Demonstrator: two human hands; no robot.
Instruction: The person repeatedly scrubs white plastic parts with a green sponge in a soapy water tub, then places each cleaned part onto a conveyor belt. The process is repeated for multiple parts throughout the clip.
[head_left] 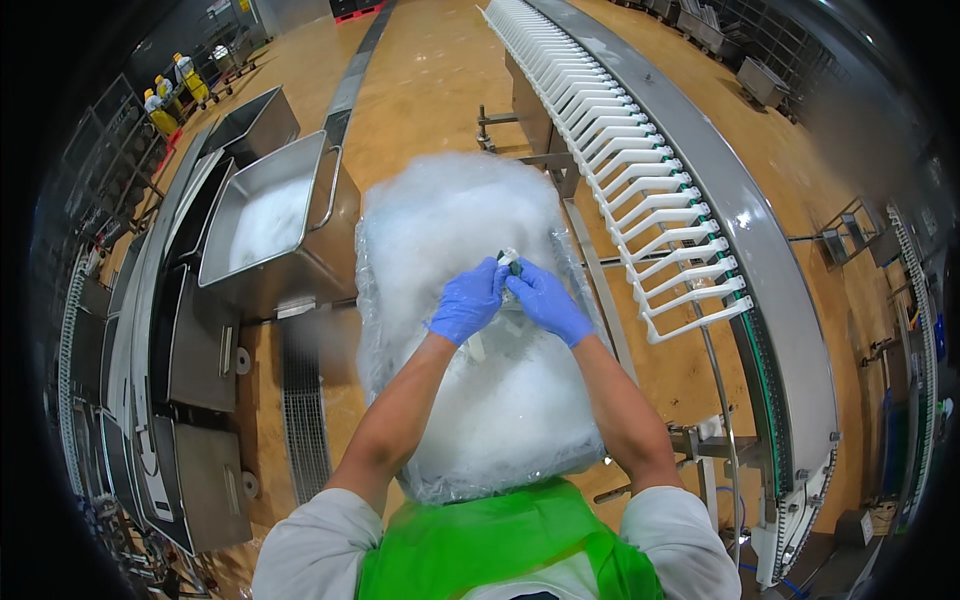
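Green apron (450, 545), foremost. Foam-heaped tub (368, 330), plastic-lined edge; floor strip (660, 380) separating conveyor (740, 190). Left hand (467, 303), right hand (550, 300): blue-gloved, meeting above foam (520, 410), pinching small dark-and-white piece (510, 260).

Conveyor (726, 170), one, grey and curved, right side; row of white prongs (655, 215) along its inner edge. Metal tub (325, 235), one, open, with bar handle; white matter (272, 220) inside. Metal bins (203, 345), several, left, beyond the tub; white wheels (243, 361). Floor grate (304, 410), one. Floor (430, 90), tan. Red pallet (357, 13), top edge. Metal cart (762, 82), upper right. Co-workers (188, 78) in yellow, far upper left.
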